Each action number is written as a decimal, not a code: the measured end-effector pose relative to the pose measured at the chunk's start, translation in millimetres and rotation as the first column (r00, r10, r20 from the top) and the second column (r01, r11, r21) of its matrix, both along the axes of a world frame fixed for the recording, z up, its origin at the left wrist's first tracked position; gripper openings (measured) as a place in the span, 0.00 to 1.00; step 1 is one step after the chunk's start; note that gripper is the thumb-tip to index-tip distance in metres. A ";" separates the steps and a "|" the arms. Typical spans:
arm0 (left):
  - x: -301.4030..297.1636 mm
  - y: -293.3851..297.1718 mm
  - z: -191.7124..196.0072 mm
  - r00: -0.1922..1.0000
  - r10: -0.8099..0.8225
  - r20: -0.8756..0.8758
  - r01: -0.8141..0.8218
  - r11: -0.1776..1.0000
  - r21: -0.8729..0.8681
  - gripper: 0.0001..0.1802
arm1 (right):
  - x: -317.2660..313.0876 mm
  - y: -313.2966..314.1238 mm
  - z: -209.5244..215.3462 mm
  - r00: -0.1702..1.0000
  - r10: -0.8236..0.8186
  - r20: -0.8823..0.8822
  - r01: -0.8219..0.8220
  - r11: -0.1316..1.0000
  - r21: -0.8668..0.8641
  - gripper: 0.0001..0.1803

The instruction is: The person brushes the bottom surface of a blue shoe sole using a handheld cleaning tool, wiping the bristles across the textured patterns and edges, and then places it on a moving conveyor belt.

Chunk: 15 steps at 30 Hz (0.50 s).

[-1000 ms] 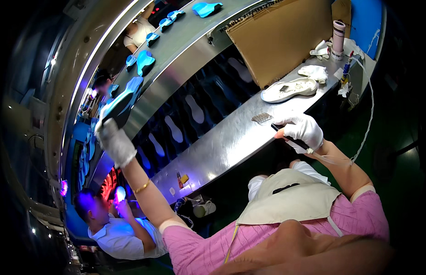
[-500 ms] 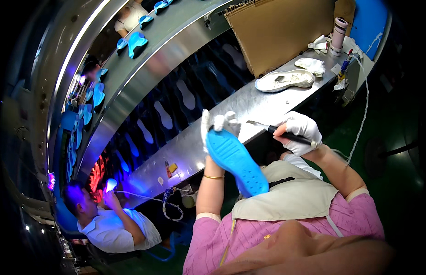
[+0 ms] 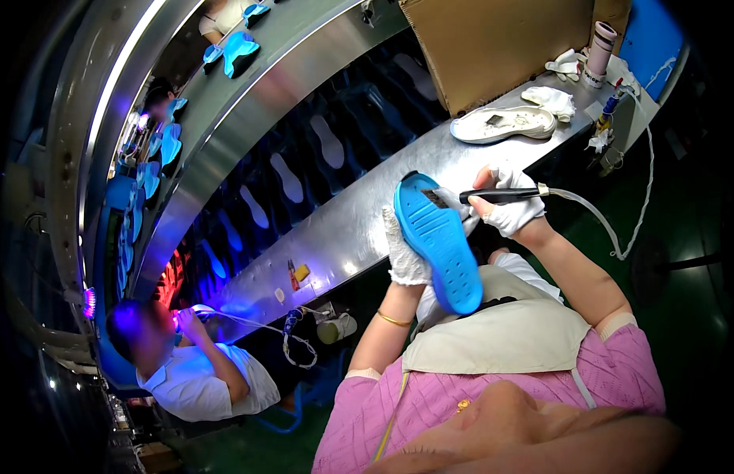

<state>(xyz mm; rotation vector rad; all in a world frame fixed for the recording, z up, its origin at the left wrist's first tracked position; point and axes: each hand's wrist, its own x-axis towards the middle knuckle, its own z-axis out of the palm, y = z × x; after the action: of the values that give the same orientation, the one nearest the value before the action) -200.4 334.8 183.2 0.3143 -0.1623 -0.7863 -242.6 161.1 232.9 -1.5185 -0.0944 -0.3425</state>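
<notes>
My left hand, in a white knit glove, holds a blue shoe sole tilted in front of my apron. The sole has grooves at its upper end and small holes toward the lower end; some of my fingers are hidden behind it. In a white glove with bare fingertips, my right hand grips a black-handled brush. The brush's dark tip lies over the sole's upper part; whether it touches is hard to tell. A pale tube runs from the handle's end.
On the metal bench sit a cream shoe, a crumpled white cloth, a glove and a pink bottle. Cardboard stands behind. Pliers lie leftward, near a co-worker. Blue soles line the conveyor.
My left hand has turned the sole more upright and moved it right. The brush, previously beside the sole, is now over its upper part; my right hand has moved up slightly.
</notes>
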 end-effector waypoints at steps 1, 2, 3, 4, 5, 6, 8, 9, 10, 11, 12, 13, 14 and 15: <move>2.7 -6.6 -3.4 0.997 0.062 -0.045 -0.065 0.996 -0.066 0.49 | 3.7 0.8 -1.1 1.000 0.006 0.003 -0.006 1.000 0.012 0.08; 5.2 -13.3 -7.0 0.988 0.120 -0.095 -0.132 0.983 -0.129 0.48 | 8.4 1.5 -3.3 1.000 0.012 0.006 -0.012 1.000 0.023 0.09; 3.9 -19.4 -6.5 0.989 0.133 -0.067 -0.140 0.983 -0.120 0.46 | 12.3 2.7 -4.3 0.997 -0.020 0.078 0.020 1.000 0.005 0.09; 1.3 -25.1 -6.5 0.988 0.146 -0.041 -0.149 0.983 -0.109 0.45 | 14.1 3.2 -3.7 0.997 -0.024 0.076 0.024 1.000 0.003 0.09; -1.4 -30.7 -6.6 0.987 0.158 -0.017 -0.159 0.982 -0.099 0.43 | 15.6 3.6 -3.2 0.995 -0.053 0.088 0.057 0.997 -0.043 0.09; -5.2 -36.1 -4.2 0.955 0.292 0.059 -0.295 0.953 0.070 0.41 | 16.5 6.6 -2.1 0.992 -0.077 0.101 0.086 0.992 -0.088 0.09; 0.3 -40.3 -21.7 0.942 0.324 0.088 -0.334 0.931 0.148 0.41 | 17.2 15.7 -1.4 0.980 -0.112 0.164 0.134 0.982 -0.132 0.08; 1.9 -41.6 -23.1 0.927 0.355 0.120 -0.373 0.900 0.226 0.41 | 16.2 19.5 -1.5 0.974 -0.072 0.216 0.109 0.980 -0.167 0.08; -0.5 -43.6 -23.0 0.901 0.408 0.149 -0.435 0.849 0.300 0.41 | 15.0 22.1 -1.9 0.964 -0.029 0.266 0.085 0.975 -0.203 0.08; -0.3 -41.0 -22.7 0.939 0.325 0.116 -0.340 0.927 0.159 0.41 | 14.0 22.8 -2.8 0.963 -0.022 0.268 0.117 0.933 -0.341 0.08; 0.5 -38.9 -20.8 0.969 0.228 0.098 -0.230 0.973 0.011 0.42 | 13.4 20.5 -2.9 0.974 0.058 0.218 0.012 0.951 -0.309 0.09; -1.7 -37.8 -17.9 0.945 0.319 0.071 -0.326 0.937 0.123 0.42 | 9.3 19.8 1.5 0.994 0.069 0.085 -0.059 0.992 -0.114 0.10; -4.3 -35.3 -13.0 0.936 0.340 0.084 -0.350 0.920 0.175 0.42 | 5.5 19.3 4.9 0.994 0.104 -0.043 -0.100 0.991 0.092 0.10; -2.1 -32.2 -16.4 0.954 0.288 0.087 -0.299 0.940 0.162 0.41 | 8.6 14.2 -2.9 0.996 0.015 0.084 -0.017 0.999 0.027 0.11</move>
<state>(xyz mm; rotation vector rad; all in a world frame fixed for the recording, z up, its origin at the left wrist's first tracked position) -202.5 302.6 166.8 0.5166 -0.1014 -0.4942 -233.9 175.4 230.0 -1.4755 -0.1671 -0.3929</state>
